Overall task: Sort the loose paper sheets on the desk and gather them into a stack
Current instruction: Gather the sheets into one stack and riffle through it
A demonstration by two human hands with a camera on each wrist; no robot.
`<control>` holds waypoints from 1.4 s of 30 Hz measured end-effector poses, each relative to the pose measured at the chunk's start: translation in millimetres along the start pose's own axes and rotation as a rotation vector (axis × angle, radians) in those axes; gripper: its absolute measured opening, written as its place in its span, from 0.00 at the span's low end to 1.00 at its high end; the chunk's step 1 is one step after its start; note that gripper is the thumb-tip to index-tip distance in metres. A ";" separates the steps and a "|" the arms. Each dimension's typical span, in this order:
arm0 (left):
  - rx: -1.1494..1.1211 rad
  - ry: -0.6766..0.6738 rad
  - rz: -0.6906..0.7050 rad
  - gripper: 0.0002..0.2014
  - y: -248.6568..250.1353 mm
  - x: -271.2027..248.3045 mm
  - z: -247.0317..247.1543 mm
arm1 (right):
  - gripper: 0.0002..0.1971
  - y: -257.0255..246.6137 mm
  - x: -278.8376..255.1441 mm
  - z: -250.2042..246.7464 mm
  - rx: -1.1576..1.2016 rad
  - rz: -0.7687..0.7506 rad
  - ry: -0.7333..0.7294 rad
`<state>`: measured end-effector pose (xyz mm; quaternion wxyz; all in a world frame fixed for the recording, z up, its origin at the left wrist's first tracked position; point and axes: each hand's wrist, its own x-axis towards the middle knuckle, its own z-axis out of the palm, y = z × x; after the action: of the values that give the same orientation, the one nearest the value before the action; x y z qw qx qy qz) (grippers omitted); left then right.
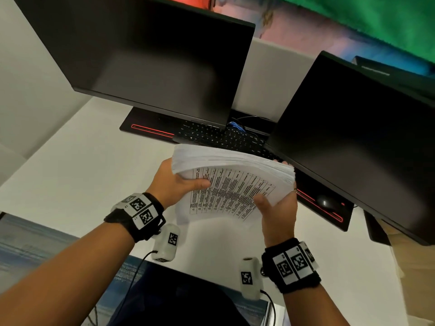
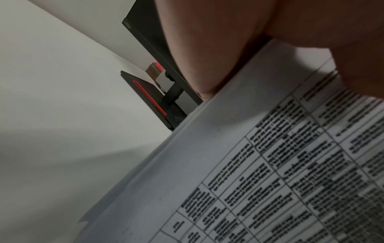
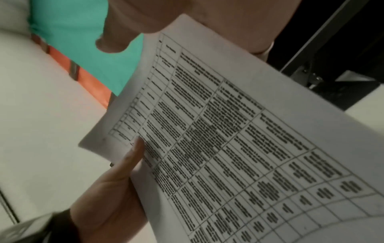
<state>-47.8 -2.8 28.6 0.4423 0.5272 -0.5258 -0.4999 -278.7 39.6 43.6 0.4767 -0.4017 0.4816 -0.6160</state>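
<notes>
A thick stack of white paper sheets (image 1: 233, 184) is held up on edge above the white desk (image 1: 82, 165), its near face printed with a table of text. My left hand (image 1: 179, 184) grips its left side, thumb across the printed face. My right hand (image 1: 276, 203) grips the right side, thumb on the front and fingers behind. The left wrist view shows the printed sheet (image 2: 259, 172) close up under my palm (image 2: 207, 49). In the right wrist view the same page (image 3: 239, 139) fills the frame, with my left hand (image 3: 116, 189) on its far edge.
Two dark monitors (image 1: 150, 55) (image 1: 367, 137) stand behind the stack. A black keyboard (image 1: 223, 137) lies on a red-trimmed black mat (image 1: 150, 130), with a mouse (image 1: 326, 202) at the right. The desk edge runs near my body.
</notes>
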 end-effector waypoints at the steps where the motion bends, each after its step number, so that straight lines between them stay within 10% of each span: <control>1: 0.009 -0.005 0.011 0.25 0.5 0.8 -1.2 | 0.56 -0.9 -0.8 -0.1 0.009 -0.009 -0.005; 11: 0.010 -0.056 0.074 0.24 4.2 4.7 -3.9 | 0.45 -2.0 11.1 -2.5 -0.014 -0.065 0.000; 17: -0.012 -0.023 0.049 0.17 5.7 5.4 -5.7 | 0.64 7.8 21.6 -11.9 -0.052 0.030 -0.079; 23: 0.103 0.125 0.051 0.19 12.4 8.6 7.5 | 0.14 10.1 42.3 -9.5 -0.398 0.134 -0.018; 28: 0.097 0.374 0.215 0.14 30.0 -2.0 27.3 | 0.13 -0.9 21.9 6.7 -0.287 -0.027 0.146; 42: -0.081 0.027 0.228 0.50 17.3 -4.2 8.1 | 0.23 20.6 4.7 -8.9 -0.175 0.173 0.083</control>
<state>-57.5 0.9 45.2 0.5242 0.4525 -0.5557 -0.4600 -284.1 35.2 21.8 0.4707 -0.3731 0.5857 -0.5442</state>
